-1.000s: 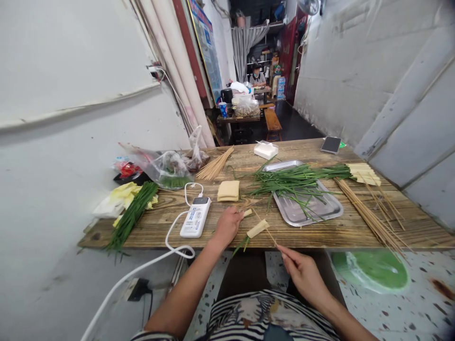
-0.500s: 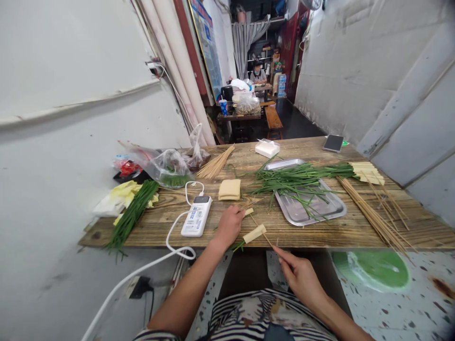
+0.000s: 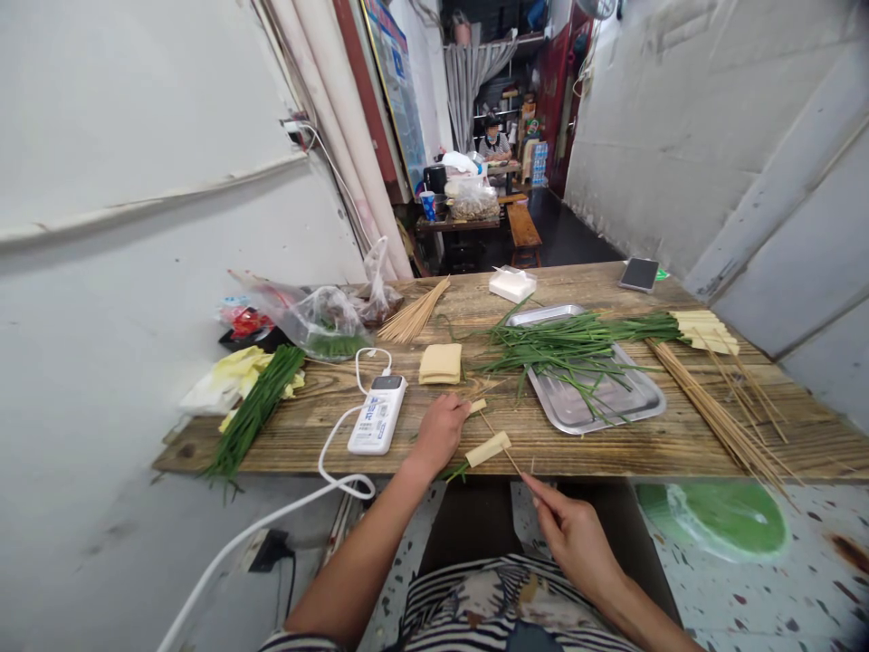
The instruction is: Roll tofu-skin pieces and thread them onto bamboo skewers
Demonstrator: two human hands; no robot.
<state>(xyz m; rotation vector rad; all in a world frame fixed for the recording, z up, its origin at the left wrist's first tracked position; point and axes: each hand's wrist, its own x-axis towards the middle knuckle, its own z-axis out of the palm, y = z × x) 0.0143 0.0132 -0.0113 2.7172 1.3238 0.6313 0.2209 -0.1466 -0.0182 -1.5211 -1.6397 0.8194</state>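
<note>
My right hand (image 3: 576,534) pinches a thin bamboo skewer (image 3: 514,461) just past the table's front edge. On that skewer sits a pale tofu-skin roll (image 3: 487,449), with green chive ends (image 3: 456,472) poking out at its left. The skewer's far end reaches a second tofu-skin roll (image 3: 478,407), which my left hand (image 3: 440,436) grips with its fingers closed; most of that roll is hidden. Beyond my left hand lies a stack of square tofu sheets (image 3: 440,364). Long chives (image 3: 557,344) lie across a metal tray (image 3: 648,403) to the right.
A white power bank (image 3: 377,417) with a cable lies left of my left hand. Chives (image 3: 254,412), a plastic bag (image 3: 329,317) and loose skewers (image 3: 415,312) lie further left and back. Finished rolls (image 3: 706,331), more skewers (image 3: 720,412) and a phone (image 3: 639,274) are at right.
Both hands keep nearly the same pose on the roll and skewer. The whole view has shifted very slightly.
</note>
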